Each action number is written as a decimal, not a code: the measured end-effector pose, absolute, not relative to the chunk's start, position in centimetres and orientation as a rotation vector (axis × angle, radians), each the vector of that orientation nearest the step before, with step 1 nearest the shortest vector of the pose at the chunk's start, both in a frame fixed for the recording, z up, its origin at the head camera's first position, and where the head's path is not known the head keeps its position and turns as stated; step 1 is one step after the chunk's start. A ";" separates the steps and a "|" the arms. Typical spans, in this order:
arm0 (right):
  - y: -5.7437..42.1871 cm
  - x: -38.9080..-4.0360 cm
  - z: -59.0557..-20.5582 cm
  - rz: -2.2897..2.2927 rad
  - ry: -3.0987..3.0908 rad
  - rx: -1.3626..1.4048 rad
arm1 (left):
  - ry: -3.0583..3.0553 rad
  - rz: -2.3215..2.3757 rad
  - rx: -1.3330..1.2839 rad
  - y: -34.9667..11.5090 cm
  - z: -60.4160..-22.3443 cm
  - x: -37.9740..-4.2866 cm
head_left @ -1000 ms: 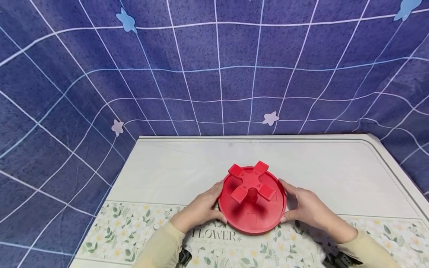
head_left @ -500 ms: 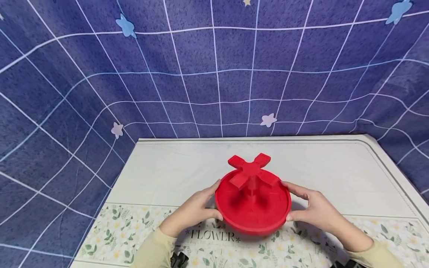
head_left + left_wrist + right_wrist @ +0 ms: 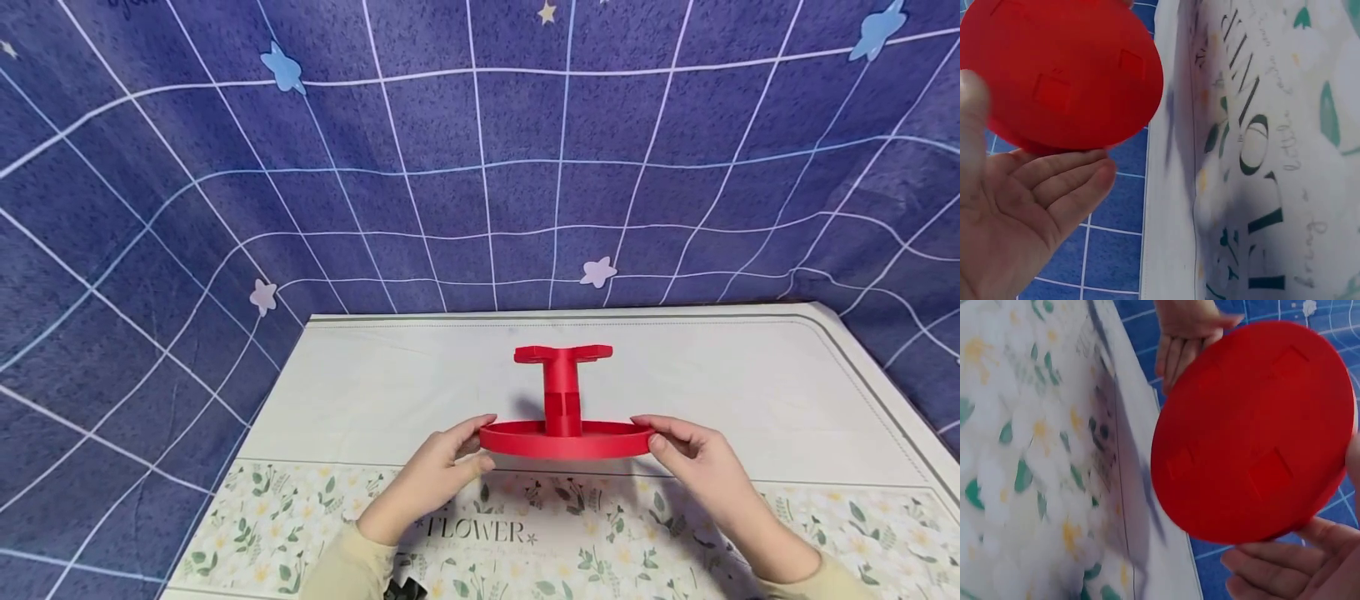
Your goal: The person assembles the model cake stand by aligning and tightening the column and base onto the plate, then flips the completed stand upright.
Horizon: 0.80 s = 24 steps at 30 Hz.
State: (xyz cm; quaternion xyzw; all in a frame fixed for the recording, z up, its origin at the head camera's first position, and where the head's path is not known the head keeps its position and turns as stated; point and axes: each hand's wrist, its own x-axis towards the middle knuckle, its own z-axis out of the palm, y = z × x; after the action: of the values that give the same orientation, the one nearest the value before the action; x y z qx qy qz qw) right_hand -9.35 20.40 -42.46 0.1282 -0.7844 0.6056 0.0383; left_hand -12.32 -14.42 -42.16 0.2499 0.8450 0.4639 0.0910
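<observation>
Both hands hold a red round dish (image 3: 566, 447) by its rim, raised over the table. A thick post (image 3: 561, 375) rises from its middle and carries a cross-shaped top (image 3: 534, 354) with flat arms. In the head view the dish is seen nearly edge-on. My left hand (image 3: 442, 471) grips the left rim, thumb low and fingers along the edge. On the right rim, my right hand (image 3: 705, 475) pinches the edge between thumb and fingers. Both wrist views show the flat underside (image 3: 1222, 425) with shallow square recesses (image 3: 1054, 92); the post is hidden there.
Under the dish lies a white table cover (image 3: 420, 358) with a flowered band (image 3: 262, 525) and printed "FLOWER" lettering (image 3: 480, 531). A dark blue curtain (image 3: 420, 200) with pale grid lines and stars hangs behind the table and at its sides.
The dish has come up off the table and tipped, from a view down into it to nearly edge-on. Both hands have stayed at its rim and turned with it.
</observation>
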 end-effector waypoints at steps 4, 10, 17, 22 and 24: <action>20.1 -9.1 -42.6 1.750 -2.430 0.415 | 2.763 1.244 0.747 -14.1 -42.4 -12.3; 19.5 -9.0 -43.4 1.541 -2.381 0.480 | 2.990 1.192 0.806 -14.0 -42.7 -12.4; 19.3 -9.3 -43.9 1.251 -2.313 0.465 | 3.001 1.208 0.823 -14.0 -43.0 -12.5; 19.2 -9.8 -43.6 1.125 -2.257 0.440 | 3.082 1.246 0.883 -13.7 -43.0 -12.6; 19.2 -9.9 -43.2 1.131 -2.240 0.427 | 3.090 1.276 0.873 -13.6 -42.9 -12.6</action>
State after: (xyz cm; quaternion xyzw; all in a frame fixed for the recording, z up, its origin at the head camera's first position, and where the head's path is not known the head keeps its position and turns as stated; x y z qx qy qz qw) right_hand -9.90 19.18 -43.17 0.1603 -0.8412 0.4247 0.2939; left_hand -12.64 -13.62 -42.85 0.2497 0.8833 0.3647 -0.1560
